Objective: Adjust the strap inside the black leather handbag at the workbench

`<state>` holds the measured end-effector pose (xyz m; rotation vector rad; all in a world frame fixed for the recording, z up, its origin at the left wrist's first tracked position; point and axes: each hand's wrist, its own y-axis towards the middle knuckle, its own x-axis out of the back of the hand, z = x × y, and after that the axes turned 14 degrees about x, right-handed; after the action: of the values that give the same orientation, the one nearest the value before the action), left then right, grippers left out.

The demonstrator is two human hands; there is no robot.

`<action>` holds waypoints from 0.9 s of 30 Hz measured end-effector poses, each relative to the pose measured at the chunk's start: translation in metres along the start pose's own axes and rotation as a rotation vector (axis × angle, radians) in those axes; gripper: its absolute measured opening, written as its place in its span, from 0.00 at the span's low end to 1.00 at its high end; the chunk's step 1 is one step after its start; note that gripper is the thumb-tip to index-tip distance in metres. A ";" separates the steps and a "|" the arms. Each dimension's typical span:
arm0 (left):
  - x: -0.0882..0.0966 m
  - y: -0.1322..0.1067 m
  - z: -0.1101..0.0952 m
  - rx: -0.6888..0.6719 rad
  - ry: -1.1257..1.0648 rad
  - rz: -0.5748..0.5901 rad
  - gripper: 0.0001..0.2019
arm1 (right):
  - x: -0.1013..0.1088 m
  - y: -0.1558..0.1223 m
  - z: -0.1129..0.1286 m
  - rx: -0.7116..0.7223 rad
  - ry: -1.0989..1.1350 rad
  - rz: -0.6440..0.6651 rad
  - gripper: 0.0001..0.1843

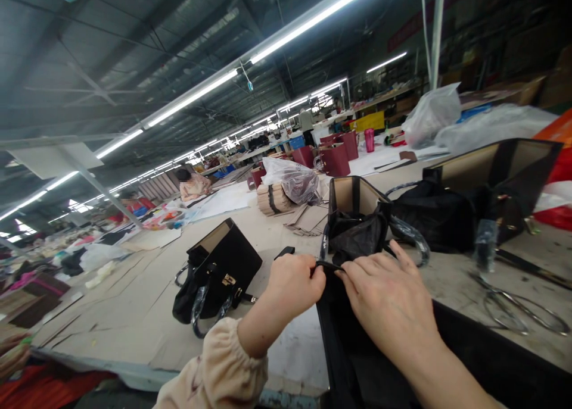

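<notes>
pinching one edge of a large black fabric piece [342, 343] at the near side of a broad beige worktable [134, 319], the left hand [295, 284] and right hand [388, 302] nearly meet; a boxy black handbag [239, 254] with plastic-wrapped handles [199, 308] stands to their left.

Overhead tube lights [317, 21] glaring; ceiling [187, 34] dim; left edge blurred, stretched.

left fingers [302, 266] curl tight, right fingers [363, 268] apparently pinching.
</notes>
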<state>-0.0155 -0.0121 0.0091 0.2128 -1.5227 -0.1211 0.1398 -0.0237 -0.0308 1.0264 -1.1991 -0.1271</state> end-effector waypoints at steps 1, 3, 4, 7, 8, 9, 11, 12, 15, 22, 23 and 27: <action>-0.001 0.001 0.000 0.001 -0.003 0.005 0.18 | 0.000 0.000 0.001 0.001 0.001 0.006 0.11; -0.002 0.002 0.000 0.003 -0.003 0.004 0.18 | -0.001 -0.001 0.002 -0.002 0.000 0.021 0.11; -0.002 0.002 -0.001 0.004 -0.002 0.003 0.18 | -0.001 -0.001 0.002 -0.003 0.000 0.028 0.10; -0.002 0.003 -0.003 0.007 0.002 -0.004 0.18 | -0.001 -0.002 0.003 -0.005 -0.001 0.044 0.08; -0.003 0.002 -0.004 0.010 0.002 -0.009 0.18 | -0.001 -0.002 0.003 -0.004 0.000 0.045 0.08; -0.003 0.002 -0.005 0.015 0.002 -0.014 0.18 | -0.001 -0.002 0.003 -0.003 -0.001 0.046 0.08; -0.005 0.001 -0.006 0.021 -0.003 -0.026 0.18 | -0.001 -0.002 0.003 -0.008 -0.002 0.045 0.09; -0.006 0.001 -0.007 0.024 -0.007 -0.031 0.18 | -0.001 -0.001 0.003 -0.009 -0.002 0.046 0.09; -0.008 0.000 -0.008 0.041 -0.017 -0.038 0.18 | 0.000 -0.001 0.002 -0.011 -0.004 0.052 0.11; -0.007 0.001 -0.006 0.054 -0.100 0.019 0.17 | -0.001 0.001 0.001 -0.032 -0.003 0.078 0.12; -0.006 0.001 -0.004 0.058 -0.119 0.033 0.17 | -0.001 0.002 0.001 -0.032 -0.005 0.091 0.12; -0.004 -0.005 0.005 0.046 -0.175 0.130 0.15 | 0.005 0.004 0.005 -0.009 -0.035 0.146 0.13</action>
<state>-0.0208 -0.0170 0.0047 0.1419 -1.7104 -0.0007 0.1362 -0.0272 -0.0245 0.9287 -1.2998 -0.0356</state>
